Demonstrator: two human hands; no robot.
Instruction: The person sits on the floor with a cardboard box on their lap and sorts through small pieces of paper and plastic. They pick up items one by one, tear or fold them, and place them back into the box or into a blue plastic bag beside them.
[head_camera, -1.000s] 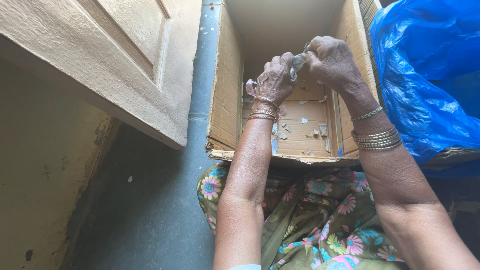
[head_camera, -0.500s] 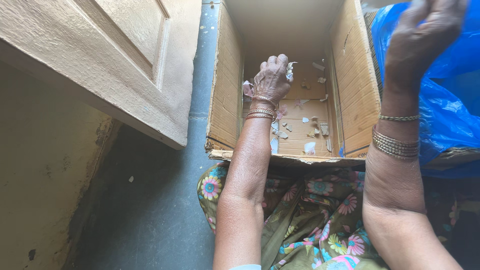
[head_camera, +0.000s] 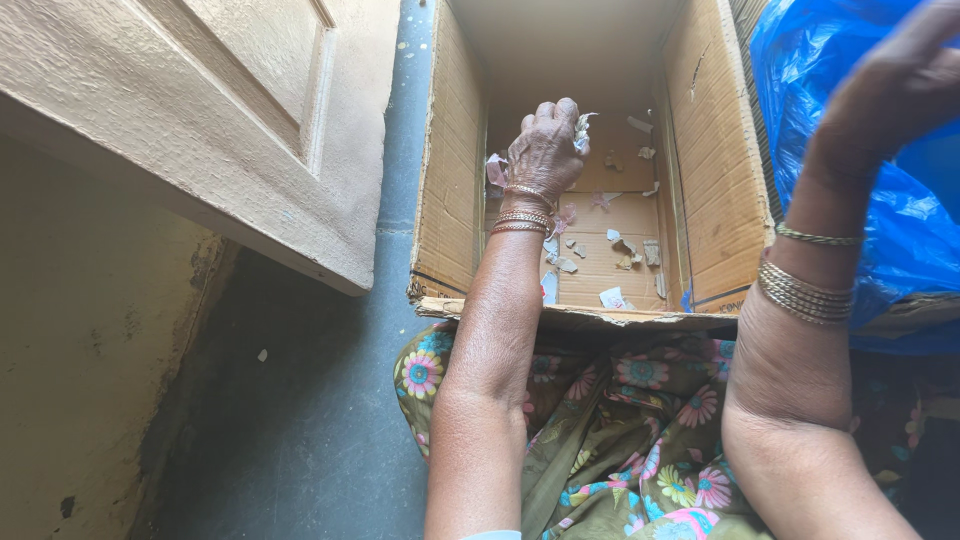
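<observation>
Head view, looking down over my lap. My left hand (head_camera: 543, 150) stays inside the open cardboard box (head_camera: 452, 190), fingers closed around a small crumpled scrap of pale wrapper (head_camera: 582, 130) that pokes out beside the fingertips; the hand sits above the box floor, not resting on it. My right hand (head_camera: 895, 85), which a second ago met the left over the box and pulled at the same scrap, has swung out to the right and now hangs over the blue plastic bag (head_camera: 850, 170), raised, fingers loosely spread; I cannot tell whether it carries anything. The separation of the hands suggests, in my judgement, that the piece has been torn or stripped and one part is being moved toward the bag side. Torn paper bits (head_camera: 620, 245) lie scattered on the box floor, and one more white bit (head_camera: 611, 297) now lies near the front wall. A beige door panel (head_camera: 230, 110) stands well apart at left, over the grey floor (head_camera: 300, 420); floral cloth (head_camera: 640, 440) covers my knees.
</observation>
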